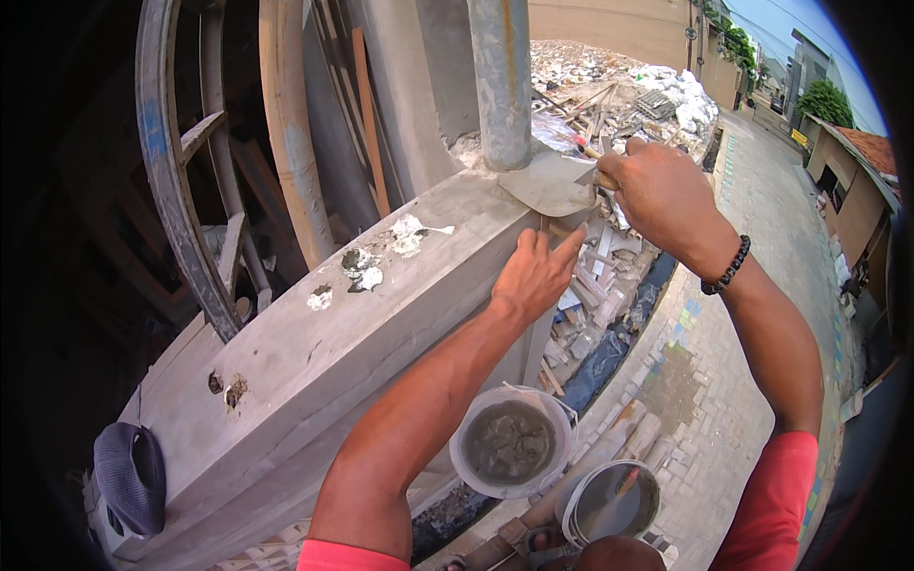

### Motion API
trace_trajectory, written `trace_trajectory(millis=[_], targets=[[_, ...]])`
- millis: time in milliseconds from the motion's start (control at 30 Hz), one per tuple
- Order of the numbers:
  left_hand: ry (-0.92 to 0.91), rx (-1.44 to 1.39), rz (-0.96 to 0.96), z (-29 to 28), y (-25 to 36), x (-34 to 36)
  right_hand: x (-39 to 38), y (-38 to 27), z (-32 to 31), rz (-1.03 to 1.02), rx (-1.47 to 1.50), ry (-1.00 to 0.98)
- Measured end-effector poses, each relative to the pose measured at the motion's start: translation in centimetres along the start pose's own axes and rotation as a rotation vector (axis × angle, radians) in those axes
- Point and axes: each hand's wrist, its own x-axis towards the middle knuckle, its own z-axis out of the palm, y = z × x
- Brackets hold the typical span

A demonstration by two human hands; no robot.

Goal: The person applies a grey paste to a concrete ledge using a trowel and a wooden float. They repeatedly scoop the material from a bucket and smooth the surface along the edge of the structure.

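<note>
My right hand (666, 195) grips a trowel (552, 187) by its handle. Its broad flat blade lies at the far end of a grey cement ledge (390, 309), close to the foot of a metal pole (502, 86). My left hand (535, 276) is just below the blade, fingers stretched out along the ledge's end and side; whether they press on it I cannot tell. Under my arms stands a pale bucket (465, 473) of wet grey mortar (509, 440). Beside it, a second bucket (571, 523) holds grey liquid and a tool with a reddish handle (626, 481).
A dark knitted cap (130, 481) sits on the ledge's near left end. White splashes (409, 235) and holes (233, 390) mark its top. A ladder (171, 162) and wooden pole (286, 143) lean at left. Rubble (609, 100) lies beyond; a paved lane (762, 247) runs along the right.
</note>
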Motion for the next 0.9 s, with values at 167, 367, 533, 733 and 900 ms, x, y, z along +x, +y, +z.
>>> trace_trajectory(millis=[167, 367, 533, 733, 900], targets=[[0.118, -0.143, -0.051, 1.6, -0.3, -0.4, -1.8, -3.4, -1.7, 0.002, 0.081, -0.066], [0.133, -0.017, -0.041, 1.3, -0.2, 0.0, -5.6, -1.9, -5.3, 0.142, 0.338, -0.027], [0.04, 0.073, 0.017, 0.6, -0.3, -0.2, -11.7, 3.3, -3.4, 0.336, 0.491, 0.115], [0.034, 0.055, -0.005, 0.5, -0.1, -0.3, -18.5, 4.4, -3.0, 0.688, 0.562, -0.25], [0.063, 0.069, -0.033, 0.6, 0.0, -0.4, -19.1, 1.3, -0.5, 0.439, 0.44, -0.602]])
